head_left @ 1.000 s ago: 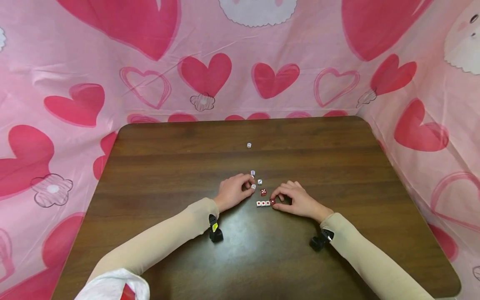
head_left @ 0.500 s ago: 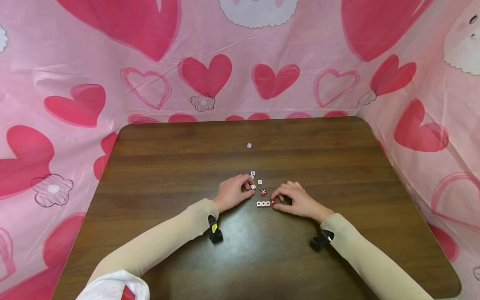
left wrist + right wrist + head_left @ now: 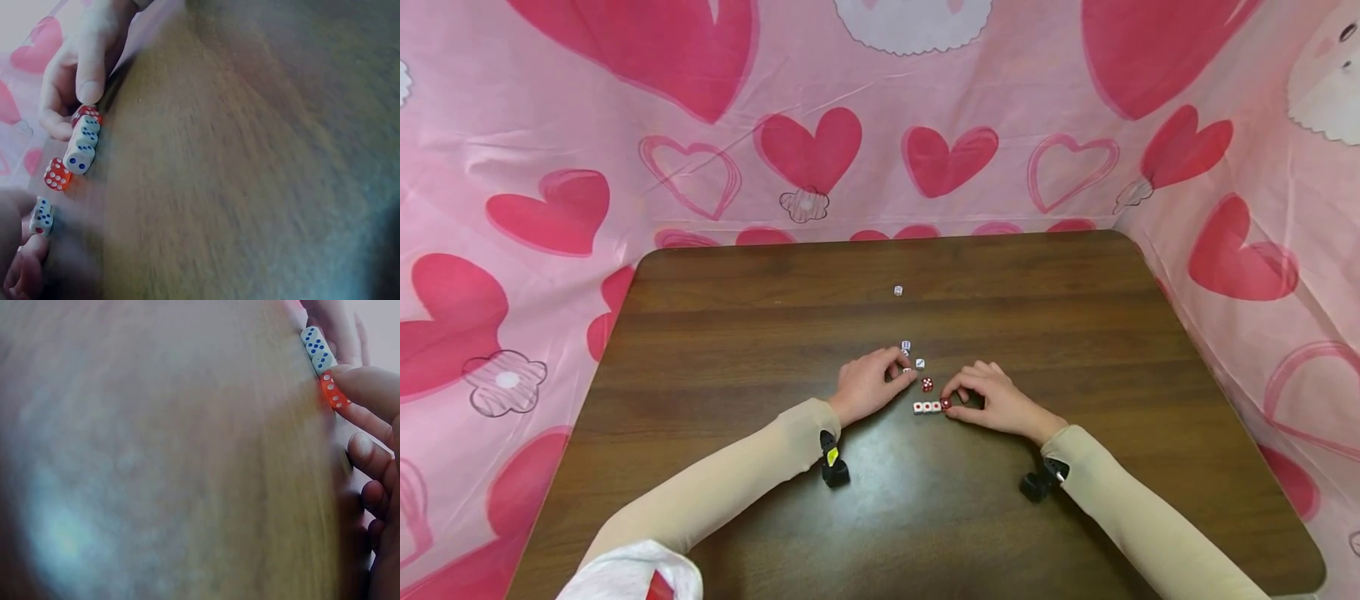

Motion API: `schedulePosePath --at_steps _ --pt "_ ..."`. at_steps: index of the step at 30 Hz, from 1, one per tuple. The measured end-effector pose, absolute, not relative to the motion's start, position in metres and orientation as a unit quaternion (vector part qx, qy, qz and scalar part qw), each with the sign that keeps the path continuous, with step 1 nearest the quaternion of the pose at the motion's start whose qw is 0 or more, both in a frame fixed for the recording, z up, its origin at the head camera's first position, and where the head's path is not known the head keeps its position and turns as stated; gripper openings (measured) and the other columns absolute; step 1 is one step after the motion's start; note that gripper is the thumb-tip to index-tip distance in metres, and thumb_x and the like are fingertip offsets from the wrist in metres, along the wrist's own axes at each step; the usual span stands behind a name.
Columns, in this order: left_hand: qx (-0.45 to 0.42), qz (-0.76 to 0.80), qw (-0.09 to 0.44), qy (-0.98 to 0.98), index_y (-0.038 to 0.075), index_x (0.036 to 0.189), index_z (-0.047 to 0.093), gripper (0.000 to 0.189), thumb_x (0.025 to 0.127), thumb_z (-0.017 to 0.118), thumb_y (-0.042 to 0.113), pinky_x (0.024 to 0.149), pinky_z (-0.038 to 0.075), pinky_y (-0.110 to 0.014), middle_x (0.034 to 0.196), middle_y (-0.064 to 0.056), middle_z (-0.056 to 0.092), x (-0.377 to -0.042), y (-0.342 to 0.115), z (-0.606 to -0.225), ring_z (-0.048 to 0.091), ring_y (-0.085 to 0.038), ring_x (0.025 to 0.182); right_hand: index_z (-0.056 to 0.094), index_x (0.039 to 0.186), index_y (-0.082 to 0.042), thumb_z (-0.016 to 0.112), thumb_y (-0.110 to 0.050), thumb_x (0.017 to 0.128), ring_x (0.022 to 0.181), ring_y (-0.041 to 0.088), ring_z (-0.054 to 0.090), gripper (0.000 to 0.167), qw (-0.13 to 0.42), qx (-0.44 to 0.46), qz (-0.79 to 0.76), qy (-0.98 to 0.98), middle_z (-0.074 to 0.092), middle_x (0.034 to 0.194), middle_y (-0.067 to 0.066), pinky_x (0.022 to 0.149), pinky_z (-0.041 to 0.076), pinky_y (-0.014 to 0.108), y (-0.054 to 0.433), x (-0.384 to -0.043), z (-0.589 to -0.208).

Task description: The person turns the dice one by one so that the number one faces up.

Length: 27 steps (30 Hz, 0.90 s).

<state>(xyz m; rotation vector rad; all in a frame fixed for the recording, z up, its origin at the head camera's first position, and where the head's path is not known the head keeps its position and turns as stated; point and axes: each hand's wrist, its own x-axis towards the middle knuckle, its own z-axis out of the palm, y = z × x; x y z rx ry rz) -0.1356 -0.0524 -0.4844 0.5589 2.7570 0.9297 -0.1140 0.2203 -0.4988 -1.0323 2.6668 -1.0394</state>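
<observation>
In the head view my left hand (image 3: 872,382) pinches a white die between thumb and fingers; the thumb covers most of it. The left wrist view shows white dice faces (image 3: 41,217) between those fingertips. My right hand (image 3: 996,402) pinches a red die (image 3: 946,404) at the right end of a short row. White dice (image 3: 927,407) with red single dots on top make up the rest of that row, touching side by side. Just behind the row lies another red die (image 3: 927,384), five pips up. A loose white die (image 3: 921,364) sits between the hands.
Beyond the left fingertips stands a white die (image 3: 906,345), with another partly hidden close by it. One more white die (image 3: 898,291) lies farther back on the brown wooden table (image 3: 760,308). Pink heart-patterned cloth (image 3: 880,167) surrounds the table's back and sides.
The white die in my left fingers has turned, showing different faces, and the left thumb has slid right across it. My right hand and the row of dice stay put.
</observation>
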Motion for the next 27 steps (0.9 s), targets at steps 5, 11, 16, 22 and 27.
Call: schedulePosePath --at_steps 5,11,16,22,27 --pt "0.19 0.314 0.092 0.926 0.03 0.108 0.068 0.014 0.098 0.072 0.037 0.068 0.038 -0.035 0.083 0.015 0.058 -0.1355 -0.0526 -0.4849 0.053 -0.006 0.071 0.072 0.104 -0.03 0.083 -0.028 0.089 0.081 0.005 0.039 0.019 0.047 -0.341 -0.341 0.875 0.051 0.082 -0.016 0.079 0.026 0.033 0.2205 -0.1139 -0.4997" --pt "0.199 0.321 0.09 0.922 0.026 0.111 0.068 0.018 0.097 0.072 0.038 0.066 0.039 -0.033 0.08 0.015 0.058 -0.135 -0.055 -0.4839 0.053 -0.005 0.068 0.072 0.104 -0.03 0.084 -0.028 0.089 0.081 0.005 0.039 0.019 0.047 -0.341 -0.343 0.874 0.05 0.082 -0.017 0.079 0.026 0.033 0.2209 -0.1138 -0.499" --pt "0.201 0.334 0.081 0.917 0.021 0.107 0.067 0.016 0.099 0.071 0.034 0.06 0.039 -0.029 0.073 0.012 0.057 -0.1347 -0.0574 -0.4845 0.051 -0.005 0.061 0.072 0.103 -0.03 0.083 -0.028 0.089 0.081 0.005 0.039 0.019 0.045 -0.341 -0.34 0.875 0.05 0.082 -0.017 0.079 0.026 0.033 0.2211 -0.1136 -0.4991" --pt "0.196 0.338 0.087 0.916 0.019 0.108 0.067 0.02 0.098 0.074 0.034 0.059 0.038 -0.027 0.07 0.01 0.055 -0.1361 -0.0604 -0.484 0.049 -0.006 0.059 0.072 0.104 -0.029 0.083 -0.027 0.089 0.081 0.006 0.04 0.018 0.047 -0.34 -0.342 0.875 0.051 0.083 -0.016 0.08 0.026 0.034 0.2202 -0.1139 -0.4985" --pt "0.196 0.341 0.086 0.916 0.018 0.107 0.068 0.016 0.099 0.071 0.031 0.06 0.039 -0.028 0.07 0.008 0.055 -0.136 -0.0607 -0.4821 0.05 -0.007 0.06 0.072 0.103 -0.029 0.083 -0.027 0.089 0.081 0.006 0.039 0.017 0.045 -0.34 -0.343 0.875 0.051 0.083 -0.017 0.08 0.026 0.034 0.2201 -0.1138 -0.4985"
